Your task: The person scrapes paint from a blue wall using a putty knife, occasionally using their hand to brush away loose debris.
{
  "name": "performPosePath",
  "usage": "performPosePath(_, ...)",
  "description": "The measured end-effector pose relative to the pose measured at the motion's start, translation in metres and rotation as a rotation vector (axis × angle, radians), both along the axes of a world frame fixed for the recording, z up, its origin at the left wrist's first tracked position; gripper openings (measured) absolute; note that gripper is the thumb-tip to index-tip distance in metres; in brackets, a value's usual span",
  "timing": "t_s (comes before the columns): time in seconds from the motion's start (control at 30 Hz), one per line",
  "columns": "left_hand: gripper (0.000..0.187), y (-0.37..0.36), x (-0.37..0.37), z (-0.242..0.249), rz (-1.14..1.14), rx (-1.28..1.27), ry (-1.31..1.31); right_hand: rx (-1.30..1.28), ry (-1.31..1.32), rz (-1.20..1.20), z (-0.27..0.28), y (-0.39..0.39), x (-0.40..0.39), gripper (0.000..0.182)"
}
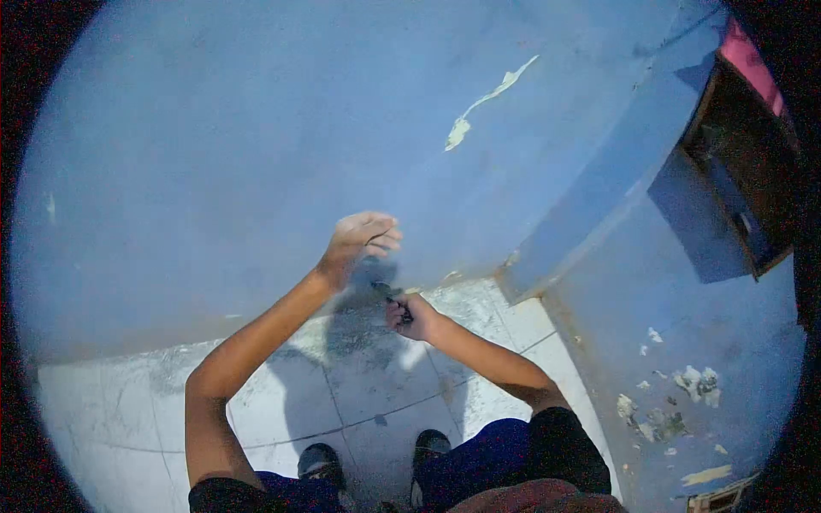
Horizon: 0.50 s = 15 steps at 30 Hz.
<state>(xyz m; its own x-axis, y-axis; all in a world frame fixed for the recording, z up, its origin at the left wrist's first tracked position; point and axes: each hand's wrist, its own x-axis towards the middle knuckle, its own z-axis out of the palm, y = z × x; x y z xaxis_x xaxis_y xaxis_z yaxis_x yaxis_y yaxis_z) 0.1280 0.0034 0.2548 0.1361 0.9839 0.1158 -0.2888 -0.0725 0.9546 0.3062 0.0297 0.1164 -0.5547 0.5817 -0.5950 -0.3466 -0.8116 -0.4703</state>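
Observation:
My left hand is raised in front of the blue wall, its fingers loosely bent and apart, holding nothing. Lower and to its right, my right hand is closed around the dark handle of a small hand tool. The tool's narrow front end points up and left, toward the space under my left hand. Its exact kind is too small and blurred to make out. My fingers cover part of the handle.
White floor tiles, dusty along the wall's foot, lie under my shoes. A long strip of bare pale plaster marks the wall. At right, a side wall with flaking patches meets a dark wooden-framed recess.

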Motion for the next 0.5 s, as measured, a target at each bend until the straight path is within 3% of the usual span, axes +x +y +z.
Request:
performPosePath(0.13, 0.034, -0.017, -0.004, 0.038, 0.002, 0.034, 0.058, 0.061, -0.077, 0.107, 0.041, 0.013, -0.002, 0.014)
performPosePath(0.23, 0.036, -0.012, -0.028, 0.041, -0.069, 0.229, 0.358, 0.043, -0.192, 0.080, 0.112, -0.001, -0.002, 0.018)
performPosePath(0.27, 0.038, -0.009, -0.038, 0.037, -0.151, -0.009, 0.216, 0.028, -0.228, 0.056, 0.139, -0.003, 0.006, 0.018)
performPosePath(0.3, 0.040, -0.010, -0.053, 0.037, -0.221, -0.241, 0.074, -0.039, -0.017, 0.107, 0.145, 0.004, 0.017, 0.018)
performPosePath(0.37, 0.042, -0.045, -0.075, 0.065, -0.124, -0.359, 0.380, -0.032, -0.005, 0.104, 0.219, 0.003, 0.021, 0.016)
performPosePath(0.43, 0.042, -0.069, -0.130, -0.007, -0.097, -0.402, 0.282, -0.011, 0.057, 0.096, 0.293, 0.007, 0.027, 0.014)
performPosePath(0.5, 0.042, -0.120, -0.141, 0.001, 0.342, -0.534, 0.268, -0.080, 0.161, 0.081, 0.359, 0.015, 0.038, 0.014)
